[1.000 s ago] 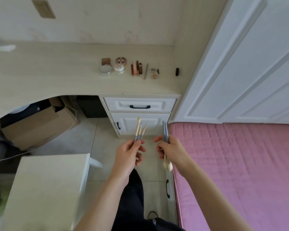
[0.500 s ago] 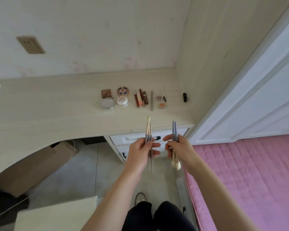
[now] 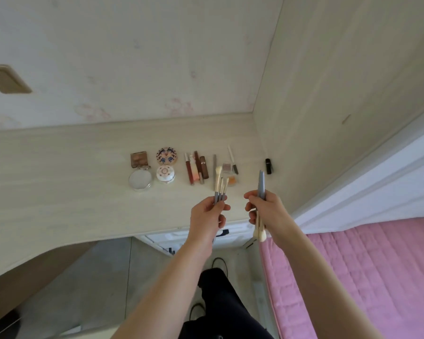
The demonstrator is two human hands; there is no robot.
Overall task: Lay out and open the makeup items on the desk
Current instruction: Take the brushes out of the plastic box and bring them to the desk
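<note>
Over the table's [image 3: 59, 182] near edge, left hand [image 3: 207, 215] is gripping three brushes [image 3: 220, 185], bristles up; right hand [image 3: 263, 210] is gripping grey-handled brushes [image 3: 261, 185], bristles down, count hidden. Far-side makeup row [image 3: 196, 170] is looking blurry.

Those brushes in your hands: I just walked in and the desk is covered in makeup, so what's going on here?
A person stands at the desk holding makeup brushes in both hands. The left hand grips a few bristles-up brushes; the right hand grips a bristles-down bundle. Compacts, lip products and small pieces already lie in a row on the desk; the brushes are not yet set down.
</note>
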